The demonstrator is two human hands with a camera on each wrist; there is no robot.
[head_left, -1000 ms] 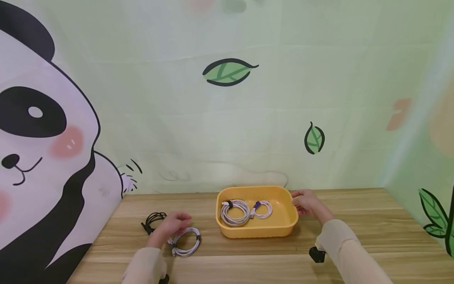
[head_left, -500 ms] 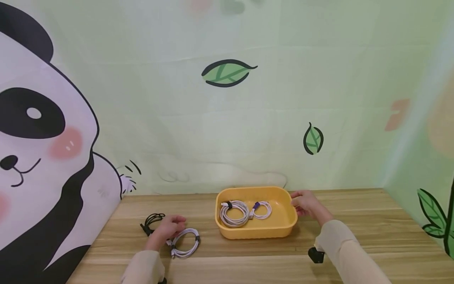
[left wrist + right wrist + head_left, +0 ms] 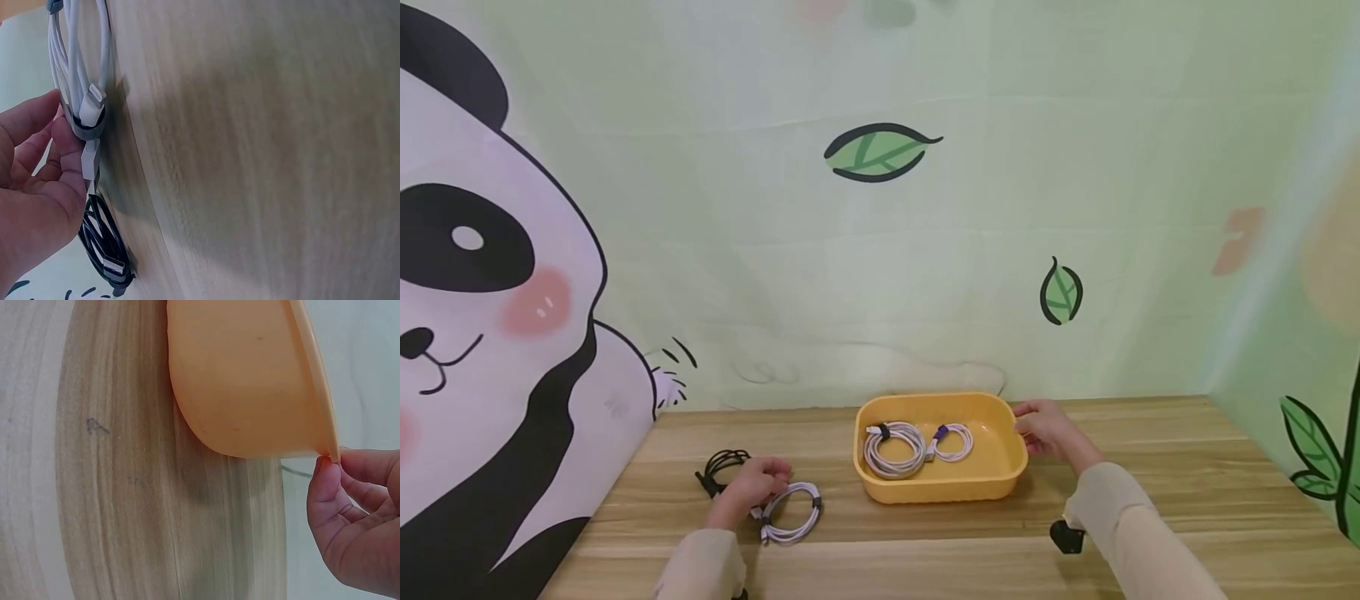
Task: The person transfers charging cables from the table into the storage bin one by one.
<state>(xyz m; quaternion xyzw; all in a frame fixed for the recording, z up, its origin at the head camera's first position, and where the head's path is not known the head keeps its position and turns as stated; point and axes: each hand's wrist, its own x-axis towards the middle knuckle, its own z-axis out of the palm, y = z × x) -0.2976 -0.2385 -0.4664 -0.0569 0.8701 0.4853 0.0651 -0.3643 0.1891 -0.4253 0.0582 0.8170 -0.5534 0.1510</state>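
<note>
In the head view my left hand [image 3: 756, 483] is at the upper left of a coiled white charging cable [image 3: 805, 533]. The left wrist view shows thumb and fingers pinching this coil's edge beside its dark strap [image 3: 90, 128]. Close by lies a coiled black cable [image 3: 106, 244]. My right hand [image 3: 1048, 429] pinches the rim of a yellow plastic basket [image 3: 244, 381] at its right end. Inside the basket sit a larger white cable coil [image 3: 917, 467] with a black strap and a smaller white coil [image 3: 970, 450] with a purple strap.
The wooden table [image 3: 955, 558] ends at the back against a green printed cloth [image 3: 760, 250] with a panda and leaves. A black wrist device [image 3: 1066, 537] shows under the right sleeve.
Over the last second my left hand has drawn slightly left and down, its fingers closing on the white cable coil. The right hand keeps its hold on the basket's rim.
</note>
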